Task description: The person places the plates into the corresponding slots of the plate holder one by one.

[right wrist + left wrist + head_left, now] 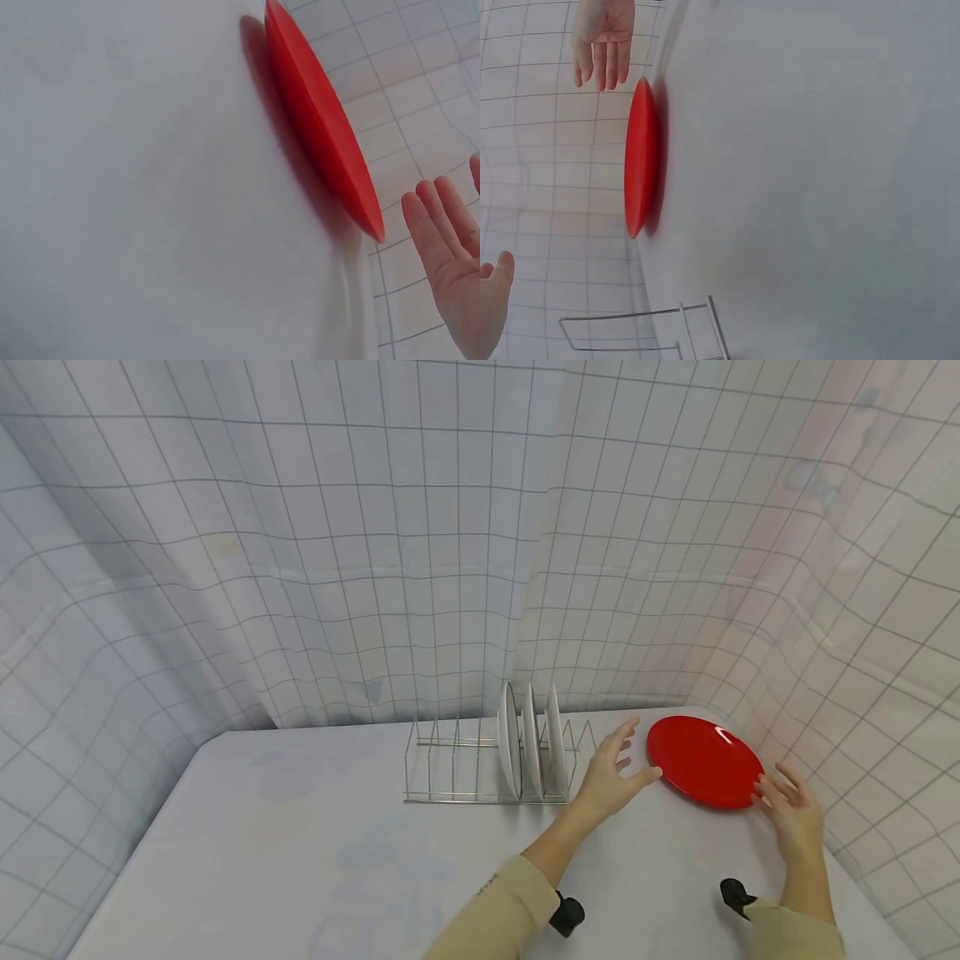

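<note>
A red plate [705, 762] lies flat on the white table [300, 843] near its far right corner. My left hand [617, 764] hovers at the plate's left rim, fingers spread and thumb pointing at the rim. My right hand [783, 795] is at the plate's right rim with straight fingers. Both wrist views show a gap between hand and plate: the red plate [640, 169] lies apart from my left thumb [493, 296], and the red plate [322, 120] apart from my right fingers [446, 232]. Neither hand holds anything.
A wire dish rack [457, 768] stands left of the plate at the table's back, with three white plates [531, 739] upright in its right slots. Its left slots hold nothing. A checked curtain [420, 543] hangs close behind and at both sides.
</note>
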